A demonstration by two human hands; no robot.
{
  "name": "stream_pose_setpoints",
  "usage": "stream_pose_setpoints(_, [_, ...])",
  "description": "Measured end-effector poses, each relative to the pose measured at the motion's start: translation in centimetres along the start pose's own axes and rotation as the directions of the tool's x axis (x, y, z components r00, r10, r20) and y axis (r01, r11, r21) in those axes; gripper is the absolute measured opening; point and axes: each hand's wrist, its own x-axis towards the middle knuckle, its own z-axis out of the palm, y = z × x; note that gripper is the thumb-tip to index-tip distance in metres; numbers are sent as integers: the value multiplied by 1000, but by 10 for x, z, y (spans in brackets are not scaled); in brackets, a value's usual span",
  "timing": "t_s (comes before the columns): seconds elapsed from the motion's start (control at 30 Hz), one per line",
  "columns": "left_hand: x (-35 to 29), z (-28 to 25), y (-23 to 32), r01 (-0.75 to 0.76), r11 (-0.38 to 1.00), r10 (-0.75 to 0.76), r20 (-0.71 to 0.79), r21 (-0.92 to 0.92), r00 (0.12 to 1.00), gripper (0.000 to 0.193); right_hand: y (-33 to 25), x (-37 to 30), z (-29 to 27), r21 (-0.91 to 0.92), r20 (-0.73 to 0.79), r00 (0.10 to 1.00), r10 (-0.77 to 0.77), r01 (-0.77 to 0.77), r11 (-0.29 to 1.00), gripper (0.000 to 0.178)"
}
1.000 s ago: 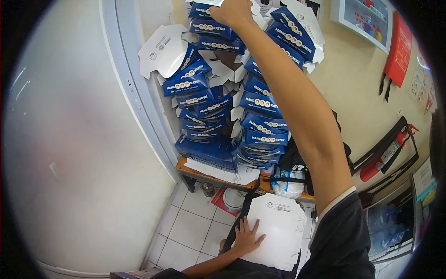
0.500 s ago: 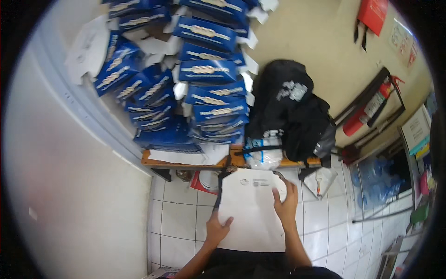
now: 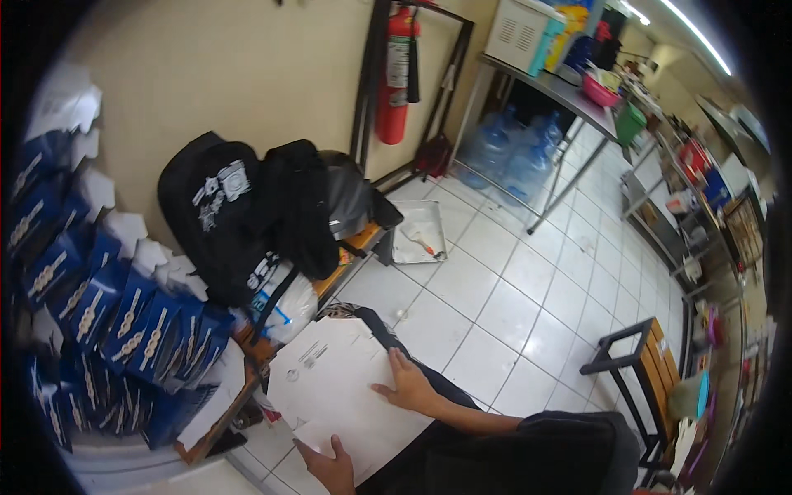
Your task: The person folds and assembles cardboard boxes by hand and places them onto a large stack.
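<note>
A flat white cardboard sheet [image 3: 346, 392] with cut corners and small printed marks lies tilted over my dark-clothed lap. At its right edge is my right hand [image 3: 412, 386], with the thumb on the upper face and the fingers along the edge. My left hand [image 3: 330, 469] is at the near left edge, thumb raised apart from the fingers; part of it is hidden at the lower picture border. Both hands hold the sheet at its sides. To the left, several blue folded cartons [image 3: 124, 318] with white flaps stand in stacked rows.
Black backpacks [image 3: 239, 214] and a plastic-wrapped pack [image 3: 289, 309] sit on a wooden bench [image 3: 330, 285]. Beyond are a metal tray [image 3: 421, 231] with a brush, a red fire extinguisher [image 3: 398, 78] and blue water jugs [image 3: 511, 148]. A wooden-topped stool [image 3: 656, 363] stands right.
The view has swung to the right, so the cartons and backpacks now appear farther left and more floor shows. Both hands stay at the sheet's edges.
</note>
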Motion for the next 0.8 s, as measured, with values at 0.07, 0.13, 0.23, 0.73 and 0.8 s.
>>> stream_pose_setpoints(0.07, [0,-8,13,-1,1000,2,62,-16,998,87,-10,-2,-6,-11,-16,999,-29,29,1000,101])
stream_pose_setpoints(0.13, [-5,-18,32,17,999,-13,127,-30,992,87,-16,-7,-10,-64,-24,998,-57,56,996,101])
stream_pose_setpoints(0.23, [-6,-15,50,-62,998,61,62,9,996,77,-29,-15,-10,-89,6,993,-114,114,989,99])
stream_pose_setpoints(0.73, [-23,56,-23,-524,823,439,339,219,832,86,-26,-45,45,229,353,888,-294,223,948,84])
stream_pose_setpoints(0.8, [-26,57,-16,-527,823,434,363,213,824,85,-18,-49,48,175,334,892,-305,259,950,80])
